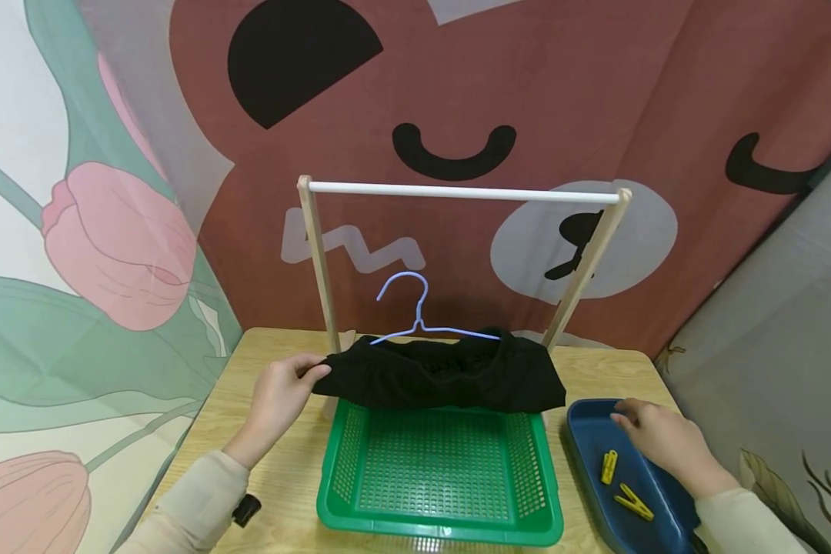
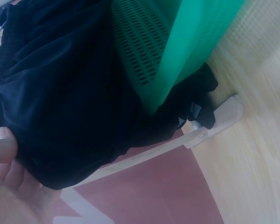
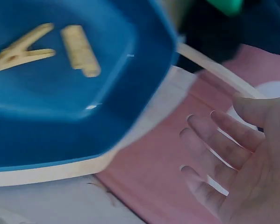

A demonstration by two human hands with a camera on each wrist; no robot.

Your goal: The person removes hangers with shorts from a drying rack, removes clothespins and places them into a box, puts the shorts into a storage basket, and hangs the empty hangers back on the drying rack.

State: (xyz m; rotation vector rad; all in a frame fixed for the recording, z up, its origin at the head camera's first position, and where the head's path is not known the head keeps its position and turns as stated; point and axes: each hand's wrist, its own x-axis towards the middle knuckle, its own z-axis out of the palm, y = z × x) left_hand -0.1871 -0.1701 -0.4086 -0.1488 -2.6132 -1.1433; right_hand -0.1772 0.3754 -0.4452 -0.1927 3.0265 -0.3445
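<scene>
A black garment (image 1: 443, 377) with a gathered band along one edge hangs over the back of the green basket (image 1: 439, 531). My left hand (image 1: 282, 400) pinches its left corner between thumb and fingers; the left wrist view shows the garment (image 2: 69, 93) spreading from the hand (image 2: 13, 182). A light blue clothes hanger (image 1: 418, 308) sits in the garment's upper opening, its hook free below the rail and its lower part hidden. Above the far end of the blue tray (image 1: 585, 477) is my right hand (image 1: 665, 438), fingers loosely spread and holding nothing in the right wrist view.
Two yellow clothespins (image 1: 608, 467) lie in the tray. Behind the basket stands a rack with wooden posts (image 1: 585, 265) and a white rail (image 1: 457, 191). All this is on a wooden table (image 1: 270, 438), with a printed curtain (image 1: 360, 92) behind. A small black object (image 1: 246, 509) is by my left sleeve.
</scene>
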